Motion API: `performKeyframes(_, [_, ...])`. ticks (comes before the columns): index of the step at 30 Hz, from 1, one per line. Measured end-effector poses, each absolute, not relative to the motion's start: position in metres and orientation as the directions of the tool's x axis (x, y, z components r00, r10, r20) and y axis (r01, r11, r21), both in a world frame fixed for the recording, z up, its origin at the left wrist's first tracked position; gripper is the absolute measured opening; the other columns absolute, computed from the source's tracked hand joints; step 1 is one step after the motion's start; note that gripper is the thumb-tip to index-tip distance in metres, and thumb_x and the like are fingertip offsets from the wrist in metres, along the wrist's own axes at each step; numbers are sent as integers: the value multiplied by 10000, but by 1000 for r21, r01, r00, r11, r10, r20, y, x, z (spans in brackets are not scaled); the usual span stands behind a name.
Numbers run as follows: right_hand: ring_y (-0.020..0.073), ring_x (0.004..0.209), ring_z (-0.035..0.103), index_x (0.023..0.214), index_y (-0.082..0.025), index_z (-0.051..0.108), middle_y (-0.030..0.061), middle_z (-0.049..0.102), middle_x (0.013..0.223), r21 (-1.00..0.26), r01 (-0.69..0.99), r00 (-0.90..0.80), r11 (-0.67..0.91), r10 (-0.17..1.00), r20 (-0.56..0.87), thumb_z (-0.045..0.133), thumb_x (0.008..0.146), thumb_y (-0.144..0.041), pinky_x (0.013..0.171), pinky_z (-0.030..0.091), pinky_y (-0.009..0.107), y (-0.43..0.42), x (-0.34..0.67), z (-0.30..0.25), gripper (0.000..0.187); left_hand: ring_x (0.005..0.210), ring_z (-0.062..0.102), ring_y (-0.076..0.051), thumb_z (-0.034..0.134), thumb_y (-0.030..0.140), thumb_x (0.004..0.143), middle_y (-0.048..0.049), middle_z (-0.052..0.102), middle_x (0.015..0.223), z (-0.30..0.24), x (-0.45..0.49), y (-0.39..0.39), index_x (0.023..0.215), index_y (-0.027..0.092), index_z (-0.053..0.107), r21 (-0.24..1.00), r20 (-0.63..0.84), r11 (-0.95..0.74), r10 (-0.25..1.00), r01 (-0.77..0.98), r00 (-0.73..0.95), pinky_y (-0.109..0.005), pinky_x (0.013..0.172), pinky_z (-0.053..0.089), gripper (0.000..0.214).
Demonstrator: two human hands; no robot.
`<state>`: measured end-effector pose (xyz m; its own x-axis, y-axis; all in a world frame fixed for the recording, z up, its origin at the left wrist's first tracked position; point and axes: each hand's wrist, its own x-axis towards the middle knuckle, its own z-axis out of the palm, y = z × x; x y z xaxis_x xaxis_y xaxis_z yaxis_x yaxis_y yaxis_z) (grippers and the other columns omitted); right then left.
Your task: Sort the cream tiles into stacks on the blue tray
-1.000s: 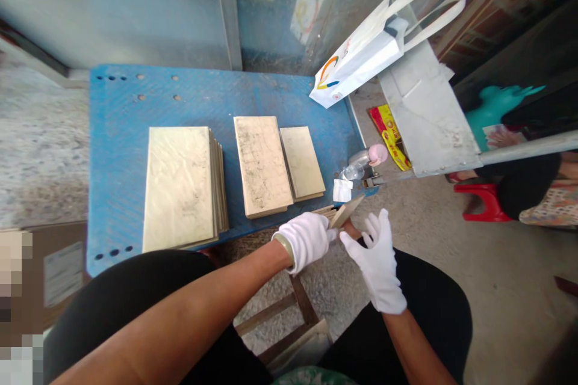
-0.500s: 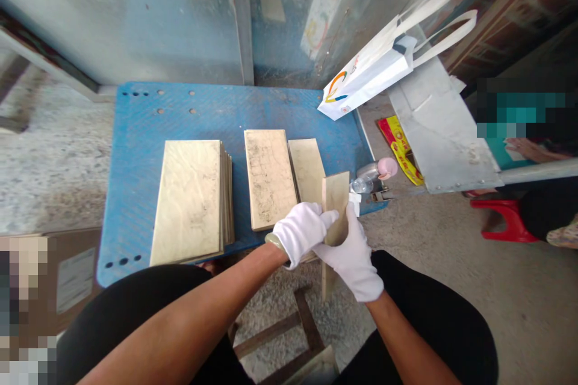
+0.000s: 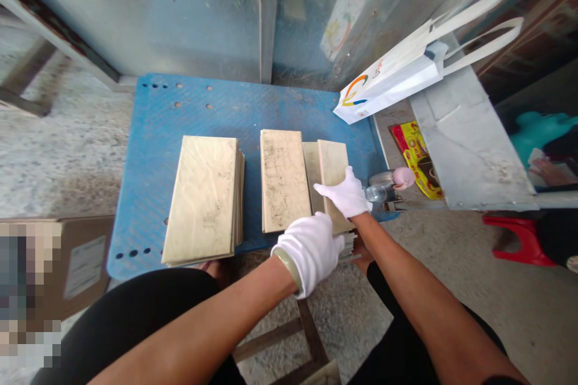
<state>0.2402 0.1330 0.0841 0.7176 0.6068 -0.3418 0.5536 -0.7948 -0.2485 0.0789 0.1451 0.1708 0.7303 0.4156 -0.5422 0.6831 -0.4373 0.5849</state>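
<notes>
Right hand flat on tile; left hand gripping stack edge below.

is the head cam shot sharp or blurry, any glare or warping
Head view: mostly sharp around the gloved right hand and the tile under it; soft even daylight, no hard shadows or glare on the blue table; strong wide-angle bending at the edges; a pixelated patch covers the lower left corner.

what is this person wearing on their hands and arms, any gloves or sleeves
Both hands wear plain white fabric gloves ending at the wrist: the left hand and the right hand. A pale greenish bangle rings the left wrist at the glove's cuff. The forearms are bare, with no sleeves, markings or watch in view.
</notes>
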Motion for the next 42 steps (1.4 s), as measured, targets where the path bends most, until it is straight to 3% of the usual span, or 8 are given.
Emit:
performKeyframes(4, [370, 1124, 551, 1463, -85, 229, 241, 519, 1253, -160, 550, 743, -820, 568, -353, 742, 502, -668, 902, 467, 455, 161, 242, 63, 1236, 842, 680, -346, 510, 214, 849, -253, 674, 920, 171, 72, 130, 1236, -54, 514, 440, -607, -677, 259, 589, 751, -407, 643, 539, 471])
performKeyframes(8, [382, 1119, 546, 1461, -73, 205, 250, 506, 1236, -86, 547, 765, -832, 539, -352, 757, 508, -640, 901, 461, 478, 179, 239, 45, 1239, 768, 680, -357, 571, 141, 785, -305, 660, 889, 169, 67, 124, 1320, -121, 413, 398, -622, -806, 114, 438, 774, -413, 562, 538, 616])
performKeyframes(15, [395, 1137, 520, 1473, -71, 174, 252, 479, 1247, -51, 525, 794, -850, 510, -331, 763, 489, -637, 914, 446, 498, 189, 238, 27, 1279, 729, 683, -336, 510, 74, 795, -270, 661, 816, 172, 63, 126, 1351, -110, 379, 363, -640, -789, 176, 495, 748, -370, 516, 524, 600])
performKeyframes(21, [390, 1135, 519, 1479, -75, 170, 241, 478, 1252, -49, 528, 793, -848, 512, -329, 762, 504, -615, 926, 442, 489, 190, 237, 17, 1262, 704, 678, -343, 572, 123, 768, -268, 656, 802, 166, 65, 123, 1339, -125, 384, 365, -621, -806, 163, 467, 767, -374, 501, 517, 651])
performKeyframes(26, [376, 1129, 521, 1465, -75, 192, 241, 478, 1235, -68, 518, 799, -853, 511, -317, 739, 561, -599, 914, 445, 490, 188, 235, 8, 1179, 667, 672, -339, 591, 147, 764, -267, 657, 770, 158, 66, 116, 1307, -119, 434, 339, -613, -803, 207, 491, 763, -365, 479, 505, 625])
performKeyframes(33, [337, 1253, 430, 1449, -61, 230, 221, 442, 1342, -174, 534, 766, -827, 561, -314, 621, 708, -624, 1015, 377, 435, 178, 242, 21, 1010, 729, 681, -357, 525, 85, 796, -303, 663, 847, 159, 69, 119, 1325, -132, 403, 401, -610, -810, 112, 428, 784, -415, 545, 538, 584])
performKeyframes(37, [263, 1335, 358, 1465, -116, 237, 142, 350, 1470, -242, 512, 793, -824, 562, -237, 494, 784, -676, 1078, 313, 369, 146, 257, 34, 919, 808, 681, -361, 430, 88, 853, -279, 667, 871, 166, 71, 133, 1240, -101, 499, 422, -638, -743, 162, 519, 752, -431, 614, 542, 436])
performKeyframes(42, [273, 1287, 429, 1461, -124, 267, 146, 431, 1418, -218, 451, 825, -866, 497, -269, 505, 770, -677, 1059, 339, 396, 59, 256, 46, 916, 895, 670, -346, 460, 193, 876, -213, 679, 893, 168, 72, 145, 1057, 26, 637, 465, -654, -673, 176, 575, 736, -439, 696, 543, 304])
